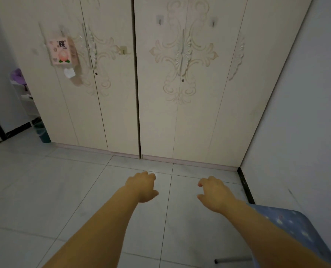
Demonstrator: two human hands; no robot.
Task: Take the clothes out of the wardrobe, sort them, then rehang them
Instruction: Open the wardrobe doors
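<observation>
A cream wardrobe (160, 117) with carved scroll patterns fills the wall ahead, and all its doors are closed. Long pale handles (183, 49) run down the middle of the right pair of doors. No clothes are visible. My left hand (143, 185) and my right hand (214, 192) reach forward over the tiled floor, well short of the doors. The fingers of both hang loosely curled and hold nothing.
A pink peach-print tissue box (62, 52) hangs on the left door. Small adhesive hooks (159, 19) are stuck on the doors. A blue patterned bed corner (296, 225) juts in at lower right. A bin (42, 132) and shelves stand at the left.
</observation>
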